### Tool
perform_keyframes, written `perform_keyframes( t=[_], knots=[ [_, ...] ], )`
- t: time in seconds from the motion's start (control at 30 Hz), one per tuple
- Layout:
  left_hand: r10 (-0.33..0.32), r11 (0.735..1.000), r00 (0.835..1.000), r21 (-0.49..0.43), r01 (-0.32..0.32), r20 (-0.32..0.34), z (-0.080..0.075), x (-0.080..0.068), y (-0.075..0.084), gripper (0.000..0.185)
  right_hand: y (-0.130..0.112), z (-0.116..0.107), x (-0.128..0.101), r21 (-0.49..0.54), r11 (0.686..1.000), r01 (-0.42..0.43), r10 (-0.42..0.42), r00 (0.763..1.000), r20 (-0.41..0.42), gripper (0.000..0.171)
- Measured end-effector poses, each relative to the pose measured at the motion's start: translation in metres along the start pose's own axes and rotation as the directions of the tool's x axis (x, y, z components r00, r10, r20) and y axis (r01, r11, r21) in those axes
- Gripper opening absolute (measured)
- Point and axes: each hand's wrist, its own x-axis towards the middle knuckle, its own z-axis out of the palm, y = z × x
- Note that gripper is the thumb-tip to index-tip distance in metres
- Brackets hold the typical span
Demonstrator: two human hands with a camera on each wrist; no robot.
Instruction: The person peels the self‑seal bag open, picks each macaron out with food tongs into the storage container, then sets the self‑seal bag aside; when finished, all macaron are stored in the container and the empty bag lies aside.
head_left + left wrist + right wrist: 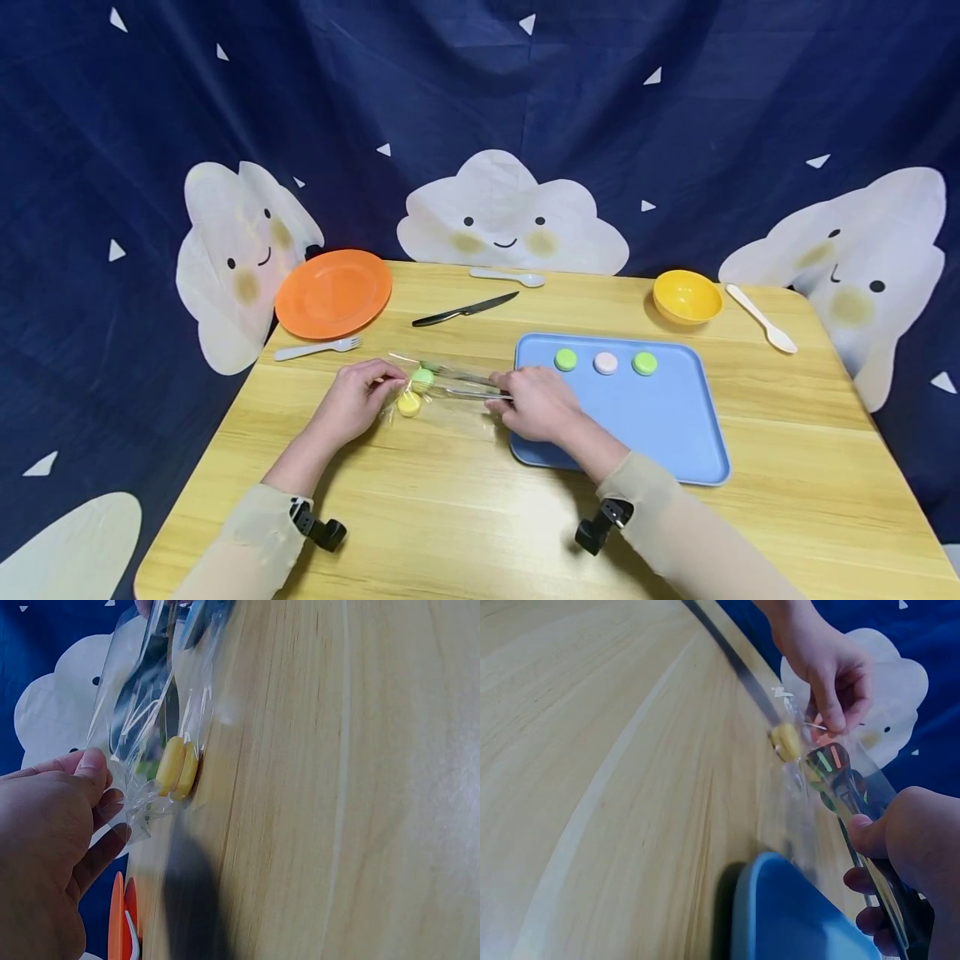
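Note:
My left hand point(356, 398) pinches the closed-looking end of a clear plastic bag point(112, 697) between thumb and fingers. Inside the bag lie a yellow macaron point(408, 404) and a green macaron point(422, 380). My right hand point(542, 403) grips a pair of metal tongs point(889, 889) near the blue tray's left edge. The tongs' slotted tips point(829, 759) reach into the bag, close by the green macaron. Whether they still clasp it cannot be told. On the blue tray point(645, 433) sit a green macaron point(566, 359), a pink macaron point(605, 362) and another green macaron point(644, 363).
An orange plate point(333, 293) stands at the back left with a grey fork point(318, 348) before it. Behind the bag lie a black knife point(465, 310) and a grey spoon point(507, 276). A yellow bowl point(687, 297) and a white spoon point(761, 318) are at the back right.

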Motion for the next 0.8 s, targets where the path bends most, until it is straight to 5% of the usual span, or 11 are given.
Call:
perform_keyframes(
  t=[0.37, 0.8],
  knots=[
    [-0.042, 0.999, 0.999, 0.014, 0.042, 0.014, -0.001, -0.001, -0.001, 0.005, 0.025, -0.025, -0.041, 0.056, 0.998, 0.008, -0.006, 0.999, -0.042, 0.023],
    [-0.010, 1.000, 1.000, 0.029, 0.010, 0.007, 0.001, -0.001, -0.005, 0.005, 0.065, -0.060, -0.107, 0.067, 0.994, -0.084, 0.093, 0.986, -0.138, 0.030]
  ],
)
